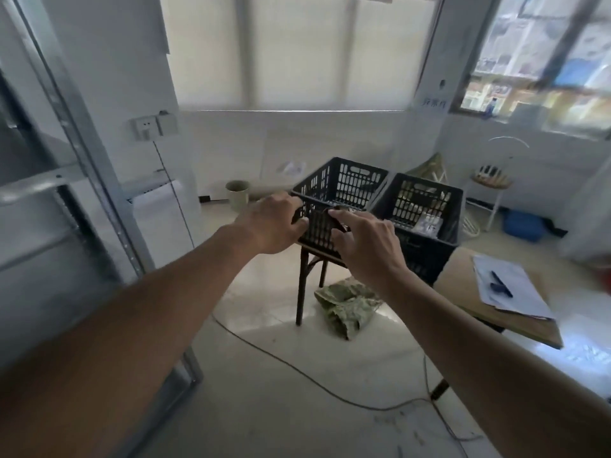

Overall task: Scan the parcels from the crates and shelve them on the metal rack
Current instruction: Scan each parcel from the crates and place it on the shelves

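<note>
Two black slatted crates stand ahead: the left crate [344, 180] on a dark wooden stool [302, 279], the right crate [429, 249] beside it with pale parcels [428, 223] inside. My left hand [271, 226] and my right hand [367, 246] are stretched out in front of the left crate. Between them they pinch a small dark parcel [322, 223] that is hard to tell apart from the crate behind. The metal rack [82, 143] rises at the left edge.
A wooden table [469, 292] at the right carries papers and a pen [501, 284]. A green bag [347, 309] lies on the floor under the stool, and a cable [297, 368] crosses the floor. A pale bin [237, 193] and a white stand [492, 193] sit by the wall.
</note>
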A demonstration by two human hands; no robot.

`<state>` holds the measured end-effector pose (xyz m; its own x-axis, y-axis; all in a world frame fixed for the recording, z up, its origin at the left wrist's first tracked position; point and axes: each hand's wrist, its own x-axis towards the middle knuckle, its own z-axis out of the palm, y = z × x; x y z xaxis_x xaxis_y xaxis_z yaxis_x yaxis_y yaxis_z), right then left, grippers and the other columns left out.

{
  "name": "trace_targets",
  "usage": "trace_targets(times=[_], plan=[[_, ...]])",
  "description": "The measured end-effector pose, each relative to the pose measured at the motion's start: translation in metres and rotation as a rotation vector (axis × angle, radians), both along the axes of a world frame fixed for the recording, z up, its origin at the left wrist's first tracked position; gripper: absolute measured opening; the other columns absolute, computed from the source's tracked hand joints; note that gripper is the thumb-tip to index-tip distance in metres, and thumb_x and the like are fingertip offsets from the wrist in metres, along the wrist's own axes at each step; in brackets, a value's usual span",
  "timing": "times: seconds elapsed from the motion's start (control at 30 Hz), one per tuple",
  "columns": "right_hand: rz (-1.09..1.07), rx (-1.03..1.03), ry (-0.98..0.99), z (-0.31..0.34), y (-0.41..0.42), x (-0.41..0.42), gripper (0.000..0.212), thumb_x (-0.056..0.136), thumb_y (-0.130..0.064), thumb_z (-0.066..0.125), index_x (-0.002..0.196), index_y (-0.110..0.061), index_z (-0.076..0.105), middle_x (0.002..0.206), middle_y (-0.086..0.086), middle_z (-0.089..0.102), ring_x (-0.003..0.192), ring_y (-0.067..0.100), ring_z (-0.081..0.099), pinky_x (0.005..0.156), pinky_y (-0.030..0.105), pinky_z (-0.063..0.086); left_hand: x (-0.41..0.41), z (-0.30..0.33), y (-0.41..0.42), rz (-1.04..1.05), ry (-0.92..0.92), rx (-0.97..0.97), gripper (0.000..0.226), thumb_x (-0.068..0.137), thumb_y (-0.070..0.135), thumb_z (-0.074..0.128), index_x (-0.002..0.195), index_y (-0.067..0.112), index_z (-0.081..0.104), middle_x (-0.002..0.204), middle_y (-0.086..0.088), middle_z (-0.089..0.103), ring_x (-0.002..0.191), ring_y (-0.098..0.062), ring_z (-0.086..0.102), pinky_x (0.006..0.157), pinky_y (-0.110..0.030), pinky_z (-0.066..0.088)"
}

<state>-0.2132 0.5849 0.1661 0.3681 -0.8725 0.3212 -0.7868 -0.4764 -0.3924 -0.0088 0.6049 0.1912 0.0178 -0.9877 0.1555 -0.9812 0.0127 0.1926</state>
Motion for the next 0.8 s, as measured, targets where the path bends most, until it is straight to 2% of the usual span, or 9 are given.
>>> trace_targets(times=[0.17,0.27,0.5,0.67,0.8], plan=[[-0.114,0.017,0.02,-0.006,-0.067,-0.058,0.047,0.106,-0.038,0.054,0.153,-0.036,0.055,0.144,0.009,0.063,0.122,0.039,0.061,0.104,0.053,0.05,-0.056,-0.007,-0.087,-0.111,0.025,0.005,0.05,0.104,0.048,0.052,0.146,0.02,0.055,0.142,-0.006,0.057,0.129,-0.028,0.056,0.106,-0.052,0.048],[-0.167,0.019,0.009,-0.013,-0.109,-0.081,0.046,0.106,-0.036,0.056,0.152,-0.032,0.057,0.139,0.013,0.066,0.12,0.038,0.063,0.104,0.05,0.049,-0.08,-0.016,-0.144,-0.186,0.028,0.017,0.051,0.104,0.049,0.053,0.145,0.019,0.055,0.141,-0.004,0.057,0.126,-0.026,0.058,0.102,-0.047,0.05],[-0.346,0.058,0.05,-0.036,-0.229,-0.118,0.046,0.108,-0.04,0.053,0.154,-0.037,0.054,0.148,0.006,0.062,0.126,0.038,0.061,0.101,0.05,0.054,-0.123,-0.039,-0.3,-0.346,0.026,0.083,0.05,0.105,0.048,0.053,0.146,0.019,0.054,0.14,-0.006,0.056,0.127,-0.027,0.058,0.106,-0.05,0.05],[-0.475,0.127,0.018,-0.059,-0.305,-0.145,0.047,0.109,-0.038,0.052,0.155,-0.034,0.053,0.154,0.008,0.057,0.133,0.037,0.057,0.108,0.05,0.048,-0.156,-0.065,-0.398,-0.449,0.012,0.143,0.055,0.106,0.046,0.054,0.153,0.018,0.049,0.15,-0.007,0.052,0.137,-0.029,0.053,0.112,-0.048,0.047],[-0.563,0.149,0.001,-0.082,-0.354,-0.167,0.046,0.108,-0.037,0.055,0.154,-0.033,0.054,0.151,0.009,0.06,0.129,0.036,0.06,0.108,0.05,0.048,-0.184,-0.091,-0.46,-0.5,0.007,0.227,0.054,0.106,0.046,0.053,0.152,0.018,0.05,0.149,-0.005,0.052,0.136,-0.029,0.054,0.111,-0.047,0.047]])
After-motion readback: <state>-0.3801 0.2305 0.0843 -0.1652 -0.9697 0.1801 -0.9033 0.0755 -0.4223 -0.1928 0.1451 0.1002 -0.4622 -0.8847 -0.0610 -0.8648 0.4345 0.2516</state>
